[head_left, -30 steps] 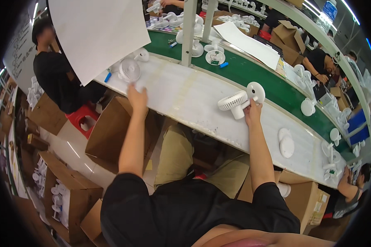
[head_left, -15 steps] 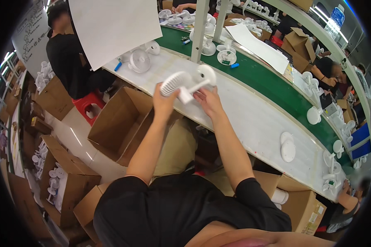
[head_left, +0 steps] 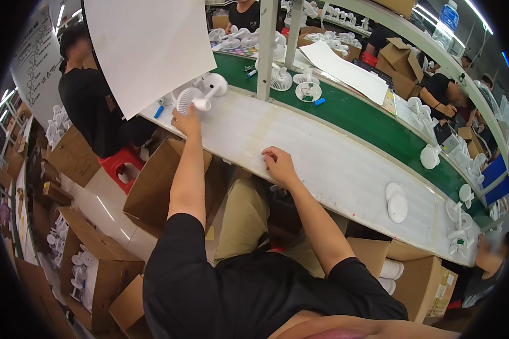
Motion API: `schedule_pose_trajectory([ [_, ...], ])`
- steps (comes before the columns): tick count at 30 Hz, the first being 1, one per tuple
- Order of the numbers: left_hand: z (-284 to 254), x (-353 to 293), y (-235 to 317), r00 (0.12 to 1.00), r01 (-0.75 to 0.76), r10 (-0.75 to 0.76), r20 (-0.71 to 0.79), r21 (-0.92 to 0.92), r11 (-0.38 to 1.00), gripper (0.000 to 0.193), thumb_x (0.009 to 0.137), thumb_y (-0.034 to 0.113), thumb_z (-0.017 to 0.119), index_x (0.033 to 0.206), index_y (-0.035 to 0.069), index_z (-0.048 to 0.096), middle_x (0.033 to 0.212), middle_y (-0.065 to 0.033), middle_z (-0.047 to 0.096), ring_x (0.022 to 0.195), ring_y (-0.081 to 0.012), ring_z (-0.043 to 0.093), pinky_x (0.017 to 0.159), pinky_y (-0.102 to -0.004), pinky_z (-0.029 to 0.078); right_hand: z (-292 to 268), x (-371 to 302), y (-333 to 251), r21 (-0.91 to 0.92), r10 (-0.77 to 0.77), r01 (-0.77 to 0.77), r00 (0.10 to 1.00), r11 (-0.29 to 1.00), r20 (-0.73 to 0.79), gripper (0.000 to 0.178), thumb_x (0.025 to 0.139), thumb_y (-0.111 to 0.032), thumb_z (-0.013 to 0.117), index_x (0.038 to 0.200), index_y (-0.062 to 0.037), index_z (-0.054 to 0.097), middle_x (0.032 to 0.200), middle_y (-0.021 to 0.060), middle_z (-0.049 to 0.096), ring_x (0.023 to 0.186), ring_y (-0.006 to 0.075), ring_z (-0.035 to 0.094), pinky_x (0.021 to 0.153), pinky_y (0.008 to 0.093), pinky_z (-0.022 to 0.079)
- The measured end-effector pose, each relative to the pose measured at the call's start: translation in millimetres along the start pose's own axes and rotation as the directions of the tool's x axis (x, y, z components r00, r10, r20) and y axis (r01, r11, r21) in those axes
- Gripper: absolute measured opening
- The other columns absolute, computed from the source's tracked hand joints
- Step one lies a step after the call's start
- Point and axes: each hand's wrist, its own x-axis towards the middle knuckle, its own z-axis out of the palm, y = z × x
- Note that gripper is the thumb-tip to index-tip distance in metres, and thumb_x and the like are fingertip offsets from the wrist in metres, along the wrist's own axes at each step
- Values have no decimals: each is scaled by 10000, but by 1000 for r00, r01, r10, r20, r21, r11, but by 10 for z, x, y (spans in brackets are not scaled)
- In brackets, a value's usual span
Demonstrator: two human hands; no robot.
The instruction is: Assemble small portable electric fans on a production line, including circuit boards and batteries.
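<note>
White fan (head_left: 187,100) in the upper left of the frame, held by the left hand (head_left: 187,123), whose fingers close on the lower edge of its ribbed grille. Some of those fingers are hidden behind the grille, so how far they wrap around cannot be told. The long axis slants from the grille at lower left to a round base (head_left: 214,85) at upper right; a short white stub (head_left: 202,104) points right, its blunt end toward the right of the frame. Slight blur softens the grille, and whether the fan touches the white worktop (head_left: 322,164) is hard to say. Behind it, more white parts (head_left: 177,90) are mostly covered by the fan and by a large hanging white sheet (head_left: 152,51), itself cut off by the top edge. A blue marker (head_left: 159,112) lies just beside, left of the hand

The right hand (head_left: 280,166), mid-frame over the near part of the worktop, is bare, its fingers loosely bent with a narrow gap to the thumb; its palm is hidden. Two overlapping white discs (head_left: 397,208) lie well to its right. At the lower right, white cylinders (head_left: 391,269) show only partly inside a cardboard box (head_left: 418,282)
</note>
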Motion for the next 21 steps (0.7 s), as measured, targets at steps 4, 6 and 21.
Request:
schedule_pose_trajectory([
  [4,-306,-804,-192,970,-226,210,124,141,964,564,886,251,640,1342,-20,447,1309,-239,495,1200,-434,460,1042,-475,377,-11,-2,-46,-142,-113,112,994,983,5,162,876,-65,539,965,-18,666,747,53,594,641,161,485,627,274,417],
  [6,-592,-1663,-328,788,-571,468,399,190,799,569,873,200,626,1356,-40,444,1374,-263,463,1249,-472,430,1072,-502,355,-13,-19,-55,-188,-113,116,993,975,26,160,880,-67,539,967,-21,665,745,51,589,642,161,476,630,272,414],
  [21,-411,-1128,565,566,-671,628,535,-144,727,224,861,156,571,1032,52,672,940,-152,686,959,-318,614,865,-385,464,-4,-44,3,-157,-150,149,989,976,11,153,889,-63,537,956,-18,667,711,41,561,635,144,462,618,252,401],
])
